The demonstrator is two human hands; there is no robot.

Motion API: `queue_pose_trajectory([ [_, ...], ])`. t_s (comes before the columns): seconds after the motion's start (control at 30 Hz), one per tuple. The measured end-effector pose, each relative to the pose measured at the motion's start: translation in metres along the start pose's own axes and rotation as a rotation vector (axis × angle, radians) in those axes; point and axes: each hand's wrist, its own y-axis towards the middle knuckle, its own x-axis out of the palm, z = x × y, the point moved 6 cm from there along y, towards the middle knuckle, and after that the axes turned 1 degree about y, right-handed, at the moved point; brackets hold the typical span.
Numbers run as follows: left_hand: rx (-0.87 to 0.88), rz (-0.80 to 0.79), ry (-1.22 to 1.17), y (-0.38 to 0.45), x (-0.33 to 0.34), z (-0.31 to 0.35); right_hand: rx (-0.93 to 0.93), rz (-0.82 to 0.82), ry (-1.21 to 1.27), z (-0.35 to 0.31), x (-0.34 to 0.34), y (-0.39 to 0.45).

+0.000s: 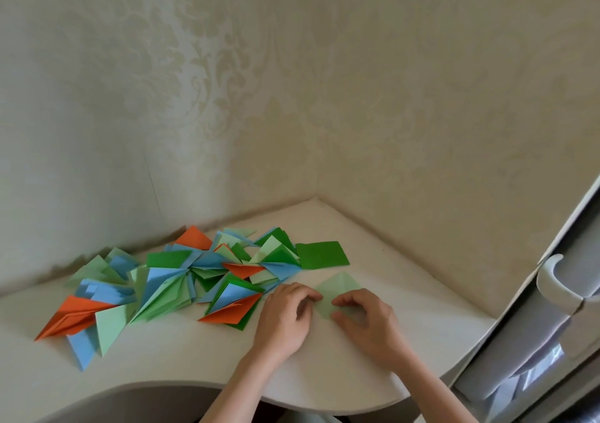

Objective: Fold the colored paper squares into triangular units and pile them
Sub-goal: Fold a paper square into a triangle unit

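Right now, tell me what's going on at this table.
A person is folding a light green paper square on the white table. The left hand and right hand both pinch its near edges with curled fingers. To the left lies a spread pile of folded units in blue, green and orange. A dark green unfolded square waits just behind the hands.

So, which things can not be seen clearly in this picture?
- Head view: the light green paper is partly hidden by the left hand and right hand, so its fold cannot be read.
- Lower units in the pile are covered by upper ones; no count possible.
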Motion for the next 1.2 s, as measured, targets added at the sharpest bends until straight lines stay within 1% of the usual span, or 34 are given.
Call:
queue_pose_trajectory([
  [0.07,-0.002,-0.006,0.006,-0.001,-0.001,0.0,-0.066,0.033,-0.158,-0.005,0.006,-0.005],
  [0.13,0.0,-0.015,-0.001,-0.002,0.0,0.0,-0.087,0.034,-0.233,-0.006,0.009,-0.007],
  [0.23,0.021,-0.01,-0.008,-0.005,-0.003,0.003,-0.1,0.016,-0.215,-0.007,0.008,-0.005],
  [0.3,0.044,0.017,-0.009,-0.006,-0.005,0.005,-0.112,-0.035,-0.19,-0.009,0.006,-0.005],
  [0.4,0.073,0.052,-0.01,-0.008,-0.007,0.008,-0.161,-0.096,-0.048,-0.016,-0.002,0.001],
  [0.5,0.069,0.062,-0.035,-0.008,-0.007,0.007,-0.204,-0.208,0.05,-0.023,-0.008,0.003],
  [0.57,0.06,0.055,-0.044,-0.008,-0.007,0.007,-0.209,-0.255,0.047,-0.022,-0.011,0.005],
  [0.63,0.06,0.046,-0.042,-0.009,-0.006,0.007,-0.197,-0.262,0.023,-0.018,-0.012,0.007],
  [0.8,0.085,0.07,-0.039,-0.01,-0.008,0.01,-0.226,-0.17,-0.07,-0.011,-0.013,0.004],
  [0.93,0.099,0.063,-0.033,-0.009,-0.007,0.011,-0.292,0.021,-0.098,-0.01,-0.017,-0.008],
  [1.0,0.097,0.057,-0.022,-0.008,-0.005,0.011,-0.316,0.056,-0.21,-0.011,-0.012,-0.016],
  [1.07,0.093,0.053,-0.009,-0.008,-0.003,0.01,-0.291,0.077,-0.295,-0.011,-0.007,-0.02],
  [1.2,0.069,0.062,0.034,-0.008,-0.002,0.006,-0.23,0.123,-0.219,-0.012,-0.006,-0.013],
])
